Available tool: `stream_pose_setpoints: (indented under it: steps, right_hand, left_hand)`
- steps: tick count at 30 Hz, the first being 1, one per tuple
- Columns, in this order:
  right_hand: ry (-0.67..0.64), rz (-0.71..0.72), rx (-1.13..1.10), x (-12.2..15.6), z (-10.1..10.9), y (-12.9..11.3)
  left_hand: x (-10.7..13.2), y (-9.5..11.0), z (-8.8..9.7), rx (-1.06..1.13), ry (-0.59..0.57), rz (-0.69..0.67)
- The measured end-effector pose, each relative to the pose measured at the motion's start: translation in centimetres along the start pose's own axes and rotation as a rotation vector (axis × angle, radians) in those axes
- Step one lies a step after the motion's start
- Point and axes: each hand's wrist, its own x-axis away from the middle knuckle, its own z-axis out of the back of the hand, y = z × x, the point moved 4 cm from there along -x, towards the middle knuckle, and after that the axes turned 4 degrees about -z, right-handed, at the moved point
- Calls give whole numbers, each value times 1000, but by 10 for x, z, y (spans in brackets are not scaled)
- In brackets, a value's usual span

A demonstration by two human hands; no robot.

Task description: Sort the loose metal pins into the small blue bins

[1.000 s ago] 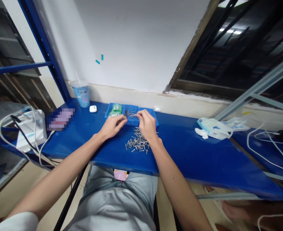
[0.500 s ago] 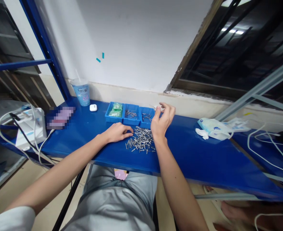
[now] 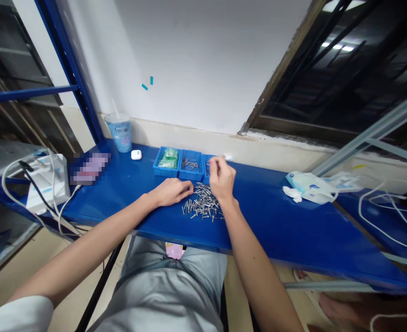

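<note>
A loose pile of small metal rivets (image 3: 202,205) lies on the blue tabletop (image 3: 275,221). My left hand (image 3: 172,190) rests palm down at the pile's left edge, its fingertips curled onto the rivets. My right hand (image 3: 221,177) hovers just behind the pile, fingers pinched together over the right compartment of the blue sorting tray (image 3: 186,173). What the pinch holds is too small to see. The tray's middle compartment holds rivets (image 3: 188,163) and the left one holds green packets (image 3: 168,158).
A plastic cup with a straw (image 3: 120,132) and a white earbud case (image 3: 136,154) stand at the back left. A white device with cables (image 3: 42,183) sits at the left end. Tissue packs (image 3: 310,185) and white cables (image 3: 386,207) lie to the right.
My right hand came back from the far right of the tray, where its fingers were spread, and closed into a pinch above the tray. My left hand stayed by the pile.
</note>
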Motion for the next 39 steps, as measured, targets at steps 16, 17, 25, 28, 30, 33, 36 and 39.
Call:
stream_pose_setpoints:
  steps: [16,17,25,28,30,33,36,39]
  right_hand:
    - [-406,140,-16,11,-34,-5]
    - [-404,135,-21,11,-34,-6]
    - [-428,155,-22,12,-35,-6]
    - [-424,156,-30,12,-35,-5]
    - [-423,160,-34,12,-36,-5]
    - [-430,156,-31,13,-36,-5]
    - [-435,145,-19,13,-37,-5]
    - [-437,134,1,13,-37,-6]
  left_hand:
    - [7,-15,28,252,255,134]
    - [7,-16,28,235,255,129]
    - [8,-19,27,207,238,114]
    - [8,-19,27,214,238,112]
    - [8,-19,27,211,235,110]
    - [7,-18,27,202,230,113]
    - [8,-18,28,199,233,119]
    - [8,-18,28,193,230,121]
